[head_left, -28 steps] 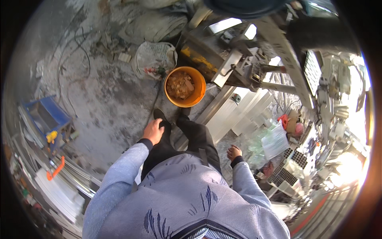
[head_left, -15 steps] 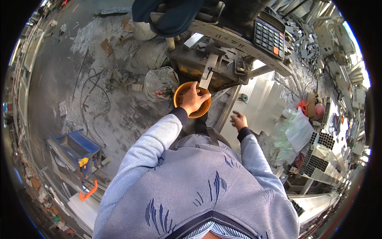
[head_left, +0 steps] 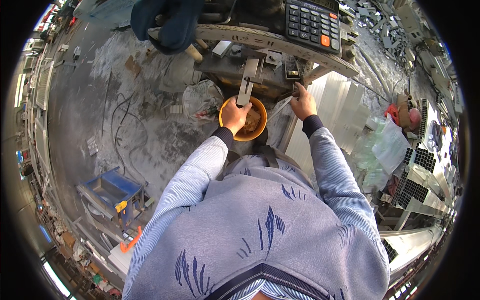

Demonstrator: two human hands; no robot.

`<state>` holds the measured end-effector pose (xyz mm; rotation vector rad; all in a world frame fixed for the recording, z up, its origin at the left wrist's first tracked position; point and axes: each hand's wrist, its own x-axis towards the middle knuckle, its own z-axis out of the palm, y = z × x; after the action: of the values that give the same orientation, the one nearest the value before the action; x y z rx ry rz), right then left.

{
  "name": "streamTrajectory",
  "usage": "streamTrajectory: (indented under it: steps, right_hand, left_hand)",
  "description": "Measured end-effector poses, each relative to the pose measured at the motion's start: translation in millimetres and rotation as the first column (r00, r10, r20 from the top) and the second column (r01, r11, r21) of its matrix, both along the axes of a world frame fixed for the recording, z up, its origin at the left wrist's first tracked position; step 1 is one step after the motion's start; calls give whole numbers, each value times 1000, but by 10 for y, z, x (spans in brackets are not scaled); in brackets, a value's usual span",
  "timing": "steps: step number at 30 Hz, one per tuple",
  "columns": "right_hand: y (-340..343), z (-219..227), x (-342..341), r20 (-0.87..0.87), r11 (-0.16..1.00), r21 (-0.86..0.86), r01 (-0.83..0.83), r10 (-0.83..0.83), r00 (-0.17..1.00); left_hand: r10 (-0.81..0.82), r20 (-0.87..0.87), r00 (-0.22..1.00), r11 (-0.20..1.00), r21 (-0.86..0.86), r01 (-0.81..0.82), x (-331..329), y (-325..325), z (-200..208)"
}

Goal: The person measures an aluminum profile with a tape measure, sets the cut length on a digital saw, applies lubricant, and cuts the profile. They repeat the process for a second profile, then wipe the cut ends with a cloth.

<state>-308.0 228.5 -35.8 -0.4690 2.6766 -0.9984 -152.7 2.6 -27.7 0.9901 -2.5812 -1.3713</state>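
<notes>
My left hand (head_left: 234, 118) is closed on the near end of a flat metal bar (head_left: 246, 86), thumb on one side and fingers on the other. The bar sticks out toward me from a dark metal bench fixture (head_left: 265, 74). Just below it is an orange-yellow bowl (head_left: 258, 131) with small pale pieces inside, partly covered by my left hand. Off to the right, my right hand (head_left: 303, 103) is closed, fingers curled at the bench's right corner beside a thin pale rod (head_left: 280, 108). What the right fingers grip is hidden.
A calculator (head_left: 312, 27) and a dark blue cloth item (head_left: 167, 27) rest on the raised board (head_left: 240, 36) ahead. Long metal profiles (head_left: 325, 107) lie at the right. A white sack (head_left: 201, 100) stands left of the bowl; a blue metal stand (head_left: 112, 190) is lower left.
My left hand has shifted from over the bowl to the bar's end. My right hand has reached forward to the bench corner and closed. The view has shifted as well.
</notes>
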Motion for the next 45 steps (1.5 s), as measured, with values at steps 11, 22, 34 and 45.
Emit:
streamTrajectory:
  steps: [11,22,34,45]
  right_hand:
    - [-219,126,-312,-70,945,317,-77,105,992]
    - [-210,126,-285,-125,872,471,-133,215,969]
    - [-314,268,-284,-113,804,569,-170,281,953]
    - [-356,349,-279,-36,761,612,-217,301,953]
  left_hand:
    - [-147,89,985,989,-16,149,-69,-110,-6]
    - [-189,174,966,982,28,187,-202,-227,-158]
    - [-79,58,995,879,475,42,-410,-303,-476]
    - [-20,48,999,715,699,-19,-467,-267,-283]
